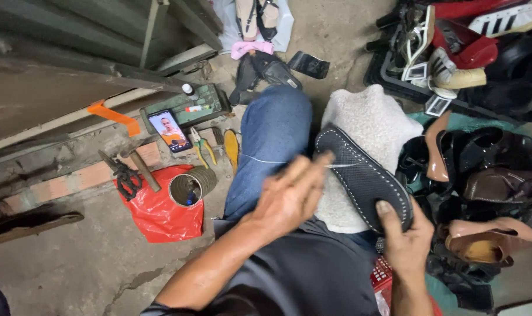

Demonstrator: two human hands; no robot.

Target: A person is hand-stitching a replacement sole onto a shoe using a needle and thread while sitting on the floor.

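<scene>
1. Black, with a line of white stitches round its edge, the shoe sole lies sole-up on a cream fleecy cloth spread over the person's lap, beside the knee in blue jeans.
2. The right hand grips the near end of the sole, thumb pressed flat on the black surface and fingers curled underneath.
3. The left hand is blurred, its fingers stretched out towards the far tip of the sole; they seem drawn together on a thin white thread, but what exactly they pinch cannot be made out.
4. The thread runs taut from the sole across the jeans.
5. On the concrete floor to the left lies a red plastic bag, and on it a tin can on its side, open mouth facing the camera.
6. Just beside the bag lie a hammer with a wooden handle and a dark tangled tool.
7. Further back, a phone with a lit screen leans against a green tray; pliers with yellow handles lie near it.
8. To the right, heaped well apart from the tools, are shoes: a brown high heel, tan pumps, and sneakers in a black crate.
</scene>
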